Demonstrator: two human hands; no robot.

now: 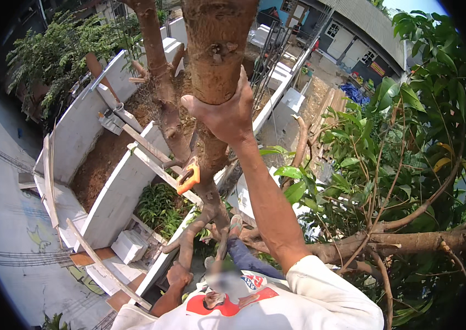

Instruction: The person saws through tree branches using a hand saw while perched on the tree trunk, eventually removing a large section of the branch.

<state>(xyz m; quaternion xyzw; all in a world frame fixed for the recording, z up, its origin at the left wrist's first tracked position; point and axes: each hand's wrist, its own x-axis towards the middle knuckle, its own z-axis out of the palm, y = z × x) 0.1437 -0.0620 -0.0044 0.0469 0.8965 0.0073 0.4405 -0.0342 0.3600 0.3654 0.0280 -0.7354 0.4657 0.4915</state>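
Observation:
My right hand [225, 113] is wrapped around a thick upright tree trunk [217, 52], its thumb stretched across the near side and its fingers partly hidden behind the bark. Lower down on the left, my left hand [179, 274] grips a thinner branch [187, 242]. Between the two hands, a handsaw with an orange handle [189, 179] rests against the tree near a fork, touched by neither hand. Most of its blade is hidden. One of my feet, in a sandal [236, 224], is at the lower branches.
Leafy branches [354, 148] and a thick limb [409, 242] spread to my right. A second stem [156, 55] rises at the left. Far below stand unfinished white block walls [115, 192], wooden planks [93, 256], upright rebar [268, 52] and a house roof [365, 22].

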